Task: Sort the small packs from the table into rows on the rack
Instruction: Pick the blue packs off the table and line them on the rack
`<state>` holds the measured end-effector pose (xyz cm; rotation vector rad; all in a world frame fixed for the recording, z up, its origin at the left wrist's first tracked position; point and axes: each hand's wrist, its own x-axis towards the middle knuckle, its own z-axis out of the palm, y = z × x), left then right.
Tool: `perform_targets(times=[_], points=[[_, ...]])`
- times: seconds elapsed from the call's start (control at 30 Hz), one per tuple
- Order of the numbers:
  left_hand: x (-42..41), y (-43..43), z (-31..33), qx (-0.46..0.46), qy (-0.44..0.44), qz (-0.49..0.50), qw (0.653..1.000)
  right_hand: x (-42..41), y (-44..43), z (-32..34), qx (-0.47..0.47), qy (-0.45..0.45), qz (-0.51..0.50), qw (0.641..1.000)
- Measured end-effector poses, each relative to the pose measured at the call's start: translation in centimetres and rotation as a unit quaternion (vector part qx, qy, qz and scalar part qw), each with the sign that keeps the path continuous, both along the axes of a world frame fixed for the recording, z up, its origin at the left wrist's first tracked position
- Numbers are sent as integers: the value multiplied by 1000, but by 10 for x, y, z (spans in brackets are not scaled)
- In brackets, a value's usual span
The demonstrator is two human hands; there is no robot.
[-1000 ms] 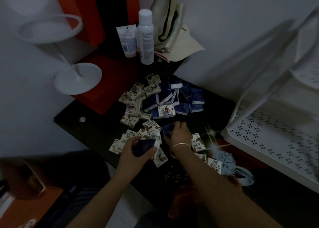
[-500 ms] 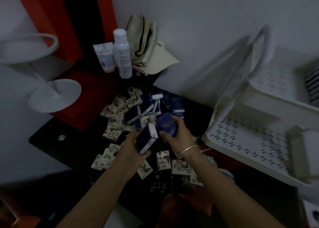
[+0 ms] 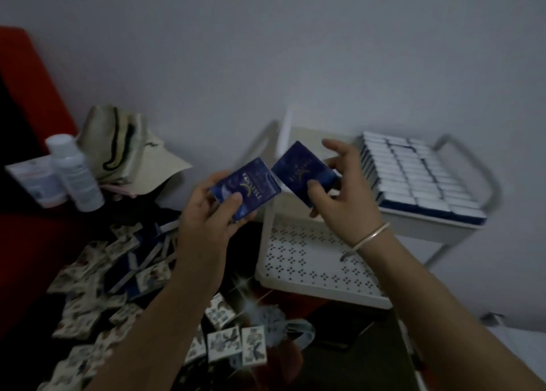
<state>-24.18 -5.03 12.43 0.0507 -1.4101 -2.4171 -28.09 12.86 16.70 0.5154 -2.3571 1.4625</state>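
My left hand (image 3: 206, 210) grips a dark blue pack (image 3: 249, 188) with its thumb across the face. My right hand (image 3: 342, 195) pinches a second blue pack (image 3: 298, 169) between thumb and fingers. Both packs are raised in the air beside the white rack (image 3: 413, 222). Rows of blue packs (image 3: 413, 174) fill the rack's upper shelf on the right. Its perforated lower shelf (image 3: 310, 260) lies below my right hand. A heap of white patterned and blue packs (image 3: 118, 269) covers the dark table (image 3: 242, 254) at lower left.
A white spray bottle (image 3: 74, 172), a tube (image 3: 35, 180) and a beige cap (image 3: 130, 151) stand at the table's far left by the wall. Red furniture (image 3: 26, 89) rises on the left. A pale blue ribbon item (image 3: 277, 325) lies near the table's front.
Both hands lifted from the pile, each with a blue pack, and moved up and right toward the rack. The view swung right, bringing the filled upper shelf into sight.
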Motion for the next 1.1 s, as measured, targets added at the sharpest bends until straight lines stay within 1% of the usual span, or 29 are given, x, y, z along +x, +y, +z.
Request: perform_targets(times=[0.07,0.17,0.23,0.3,0.33,0.37,0.4,0.43,0.47,0.53,0.6,0.63,0.67,0.73,0.77,0.83,0.87,0.9,0.97,1.0,1.03,1.1], points=[[-7,17,13,-2,14,4,1000,-11,22,17,14,26,-40,999],[-22,35,28,16,23,-8,1000,-33,55,37,14,33,-87,996],[-34,46,35,7,18,-6,1000,-46,76,47,32,38,-103,993],[-46,53,42,-30,18,14,999,-57,90,49,84,18,-105,991],[-54,56,45,-59,29,27,997,-62,96,48,127,10,-102,987],[-61,60,47,-100,45,40,993,-66,101,45,176,9,-91,980],[-68,62,49,-160,60,53,984,-68,103,41,223,12,-74,972],[-75,66,50,-236,73,62,967,-70,105,36,263,16,-56,963],[-83,70,50,-319,82,69,942,-72,107,31,294,18,-40,955],[-96,81,46,-454,103,66,882,-73,111,20,335,21,-21,942],[-109,93,37,-548,125,50,826,-74,116,13,353,18,-11,935],[-114,99,33,-578,124,33,806,-73,119,10,353,14,-6,936],[-118,105,30,-595,118,10,795,-72,121,8,350,11,-1,937],[-126,115,23,-603,104,-45,790,-68,123,4,352,10,9,936],[-129,120,21,-591,93,-79,797,-66,123,2,359,16,9,933],[-131,126,20,-531,52,-155,831,-62,125,-1,359,36,0,933],[-132,128,21,-501,26,-183,846,-60,127,-2,337,37,-2,941],[-134,128,21,-480,-2,-198,855,-59,129,-5,293,29,0,956],[-136,127,23,-453,-54,-224,861,-56,132,-10,163,17,-15,986],[-137,127,24,-438,-74,-246,862,-56,133,-13,112,22,-44,992],[-137,127,25,-430,-83,-268,858,-56,133,-14,84,31,-79,993],[-137,128,27,-439,-77,-288,848,-57,130,-15,81,42,-122,988]])
